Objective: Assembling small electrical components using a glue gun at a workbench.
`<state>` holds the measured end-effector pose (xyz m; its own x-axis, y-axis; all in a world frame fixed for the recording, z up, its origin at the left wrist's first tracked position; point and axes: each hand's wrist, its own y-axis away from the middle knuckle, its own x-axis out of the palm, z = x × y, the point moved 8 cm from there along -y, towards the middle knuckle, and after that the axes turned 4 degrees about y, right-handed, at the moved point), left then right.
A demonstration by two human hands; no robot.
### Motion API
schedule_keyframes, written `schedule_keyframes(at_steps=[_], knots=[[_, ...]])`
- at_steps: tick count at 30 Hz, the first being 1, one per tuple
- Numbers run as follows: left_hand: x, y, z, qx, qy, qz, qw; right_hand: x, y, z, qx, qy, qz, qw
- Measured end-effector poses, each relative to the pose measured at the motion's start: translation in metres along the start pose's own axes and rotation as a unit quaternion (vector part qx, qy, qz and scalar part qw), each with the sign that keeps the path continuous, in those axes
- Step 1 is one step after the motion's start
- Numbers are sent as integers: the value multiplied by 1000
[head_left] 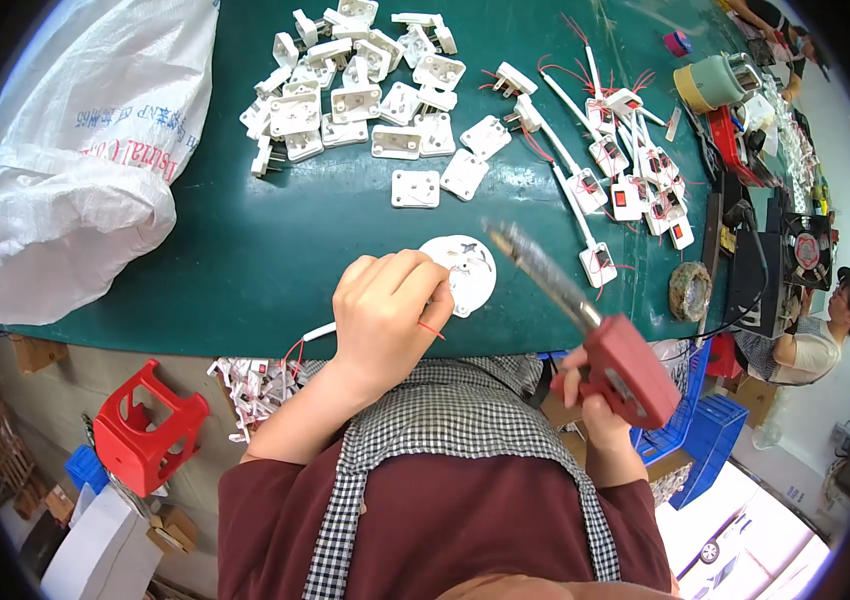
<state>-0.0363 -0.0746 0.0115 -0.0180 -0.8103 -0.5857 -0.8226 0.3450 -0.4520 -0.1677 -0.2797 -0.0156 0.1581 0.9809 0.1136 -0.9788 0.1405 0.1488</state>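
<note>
My left hand [390, 305] is closed over the left side of a round white disc [475, 275] near the table's front edge. Its fingertips press together, and what they pinch is hidden. A red wire [432, 330] sticks out beside the thumb. From under the wrist a white tube [320, 332] with red wires at its outer end pokes out to the left. My right hand [595, 400] grips a red soldering gun [632, 372] by its handle. Its long metal barrel [545, 275] slants up and left, with the tip above the table, to the right of the disc and apart from it.
White plug housings [355, 103] lie heaped at the far middle. White tubes with red-switch boxes [627, 198] and wires are piled right. A white woven sack [75, 200] covers the left end. A tape roll [690, 290] sits near the right edge. Another person [815, 335] is at the right.
</note>
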Motion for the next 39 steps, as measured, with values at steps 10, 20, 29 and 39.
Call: schedule_keyframes(at_steps=[10, 20, 29, 39], knots=[[2, 2, 1, 7, 2, -12, 1000, -12, 43, -28, 19, 226, -6, 974], [1, 3, -2, 17, -14, -25, 999, -5, 36, -22, 8, 272, -1, 962], [2, 3, -2, 12, -10, -15, 1000, 0, 28, -15, -13, 411, 34, 911], [2, 2, -3, 12, -8, -15, 1000, 27, 19, 21, -206, 467, 82, 856]])
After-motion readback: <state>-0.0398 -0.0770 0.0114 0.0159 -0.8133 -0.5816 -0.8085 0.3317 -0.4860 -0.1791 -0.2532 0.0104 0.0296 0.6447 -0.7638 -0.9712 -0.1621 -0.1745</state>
